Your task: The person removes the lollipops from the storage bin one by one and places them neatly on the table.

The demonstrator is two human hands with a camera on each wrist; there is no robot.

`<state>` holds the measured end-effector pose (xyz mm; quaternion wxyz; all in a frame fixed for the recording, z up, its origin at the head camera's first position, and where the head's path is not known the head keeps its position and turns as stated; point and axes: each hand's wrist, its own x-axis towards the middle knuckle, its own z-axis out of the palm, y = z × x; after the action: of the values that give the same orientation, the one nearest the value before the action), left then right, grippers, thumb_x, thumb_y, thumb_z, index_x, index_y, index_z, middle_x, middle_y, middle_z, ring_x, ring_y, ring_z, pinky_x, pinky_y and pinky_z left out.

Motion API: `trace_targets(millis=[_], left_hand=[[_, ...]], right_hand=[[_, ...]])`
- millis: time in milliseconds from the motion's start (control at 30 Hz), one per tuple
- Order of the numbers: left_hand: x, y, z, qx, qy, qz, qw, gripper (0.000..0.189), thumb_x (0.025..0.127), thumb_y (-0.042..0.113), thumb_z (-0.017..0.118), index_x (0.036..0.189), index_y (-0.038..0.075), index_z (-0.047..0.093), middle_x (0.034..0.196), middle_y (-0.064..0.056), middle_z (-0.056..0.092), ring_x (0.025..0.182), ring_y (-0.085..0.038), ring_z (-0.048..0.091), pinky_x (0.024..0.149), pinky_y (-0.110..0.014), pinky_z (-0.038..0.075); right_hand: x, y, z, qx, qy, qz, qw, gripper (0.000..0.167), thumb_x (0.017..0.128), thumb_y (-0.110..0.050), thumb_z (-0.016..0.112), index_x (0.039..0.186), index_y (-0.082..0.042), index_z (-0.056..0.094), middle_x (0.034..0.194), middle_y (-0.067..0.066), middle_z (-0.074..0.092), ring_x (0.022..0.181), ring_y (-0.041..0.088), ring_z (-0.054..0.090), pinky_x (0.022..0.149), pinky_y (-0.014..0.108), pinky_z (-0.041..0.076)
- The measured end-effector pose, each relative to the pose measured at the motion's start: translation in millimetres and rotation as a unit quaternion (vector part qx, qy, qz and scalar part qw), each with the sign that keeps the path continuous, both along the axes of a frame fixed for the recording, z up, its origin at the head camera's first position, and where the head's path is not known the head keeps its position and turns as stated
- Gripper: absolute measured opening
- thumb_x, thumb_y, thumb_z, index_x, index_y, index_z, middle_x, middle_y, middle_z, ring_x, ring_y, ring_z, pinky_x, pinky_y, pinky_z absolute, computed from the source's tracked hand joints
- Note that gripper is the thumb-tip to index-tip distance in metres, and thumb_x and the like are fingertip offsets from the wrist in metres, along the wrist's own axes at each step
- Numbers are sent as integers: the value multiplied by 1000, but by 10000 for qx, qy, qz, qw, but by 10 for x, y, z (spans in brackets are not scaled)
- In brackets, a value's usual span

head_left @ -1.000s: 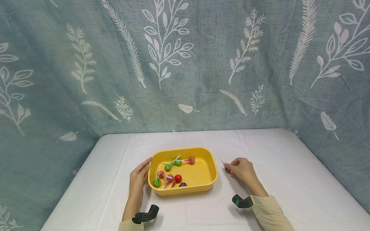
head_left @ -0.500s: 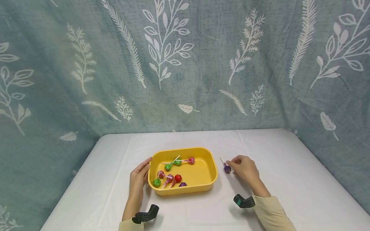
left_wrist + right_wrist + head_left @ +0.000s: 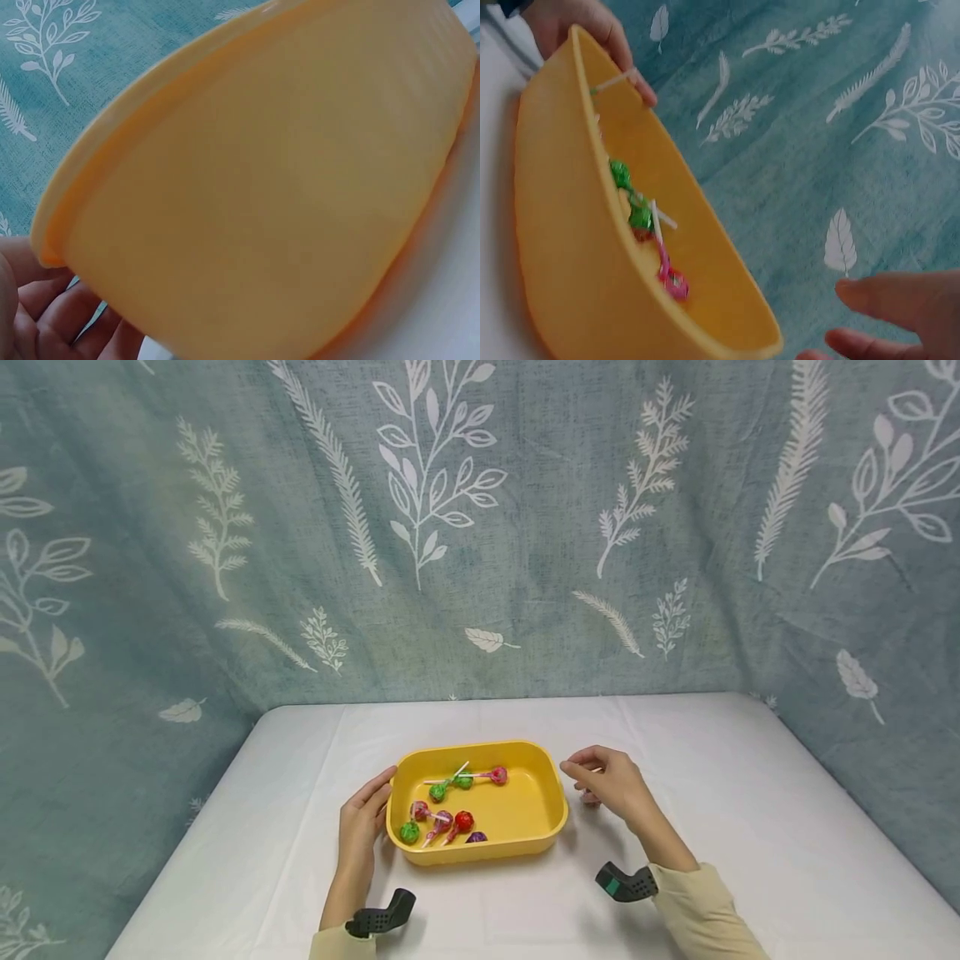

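A yellow plastic bin (image 3: 525,847) with rounded corners stands on the white table, several wrapped lollipops inside it. Green (image 3: 437,792), red (image 3: 463,820), pink (image 3: 498,775) and purple lollipops (image 3: 476,837) lie scattered, mostly toward its left half. My left hand (image 3: 362,827) rests against the bin's left end, fingers touching the outside near the rim, also seen in the left wrist view. Just off the bin's right end is my right hand (image 3: 606,783), thumb and fingers apart in the right wrist view. Whatever lies beneath that hand is mostly hidden; no lollipop shows clearly there.
White cloth covers the table (image 3: 712,777) on both sides of the bin. A blue-green curtain (image 3: 540,568) with white leaf prints hangs behind and at the sides. Black devices (image 3: 626,882) are strapped to both wrists.
My right hand pinched a purple lollipop right of the bin, drew back from it, then moved left and up toward the bin's rim. The left hand and bin stayed put.
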<state>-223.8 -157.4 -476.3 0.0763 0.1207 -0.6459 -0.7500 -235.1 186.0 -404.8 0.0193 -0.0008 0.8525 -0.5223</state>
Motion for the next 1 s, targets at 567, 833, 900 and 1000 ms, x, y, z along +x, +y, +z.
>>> trace_targets(millis=[567,833,900,1000], left_hand=[[-6,-5,14,122,-40,14,9999,33,98,21,57,128,9,64,136,-4,56,123,-17,53,91,-18,48],[-28,-6,9,60,-64,42,10000,33,98,21,56,128,9,64,136,-5,56,124,-19,53,92,-19,48],[-25,-7,3,2,-98,31,9999,33,98,23,56,128,10,64,136,-5,56,124,-18,52,92,-19,47],[-21,-10,-8,-52,-143,27,9999,34,98,25,56,128,11,64,136,-3,56,124,-17,52,92,-19,47]], right_hand=[[-50,-753,-88,-473,133,1440,9884,26,90,-23,69,104,-1,67,95,8,65,86,36,63,68,39,59],[-109,-1003,-154,-214,-57,1963,9803,23,91,-21,68,104,-3,67,90,6,63,75,29,65,67,40,59],[-115,-1050,-176,-191,-213,2189,9753,24,91,-22,67,105,-2,66,92,7,62,75,28,65,68,40,59],[-114,-1117,-216,-99,-325,2416,9698,24,92,-21,66,105,-1,66,92,7,60,79,28,64,69,39,59]])
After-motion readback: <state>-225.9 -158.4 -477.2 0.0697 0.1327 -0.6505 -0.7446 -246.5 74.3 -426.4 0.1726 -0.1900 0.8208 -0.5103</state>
